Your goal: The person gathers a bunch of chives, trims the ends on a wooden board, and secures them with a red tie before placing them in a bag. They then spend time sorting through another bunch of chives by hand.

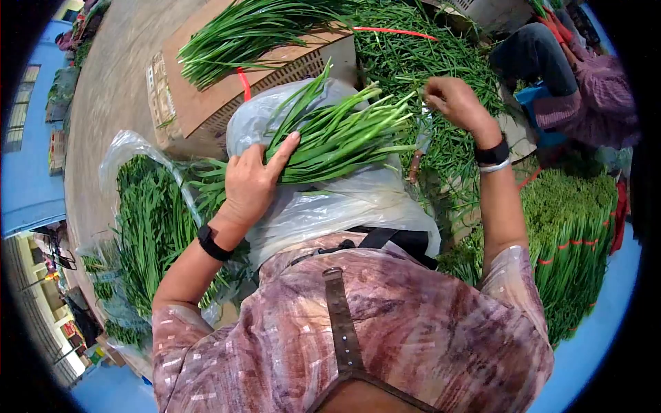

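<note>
A loose bunch of garlic chives (344, 141) lies across my lap on a clear plastic sheet (337, 213), its pale stem ends pointing right. My left hand (255, 175) grips the leafy side of the bunch, index finger stretched over the leaves and the others curled. Just beyond the stem ends, my right hand (454, 103) is raised with its fingers pinched together. Whatever may be between those fingertips is too small to make out. Below that hand, a knife (418, 155) with a brown handle rests near the scattered greens.
Ahead is a crate topped with a brown board (206, 65), bearing more chives (255, 34) and a red strip. Cut greens (413, 65) pile up beyond. Chives in plastic (151, 227) stand at left, tied bunches (571, 255) at right. Another person (585, 89) sits at upper right.
</note>
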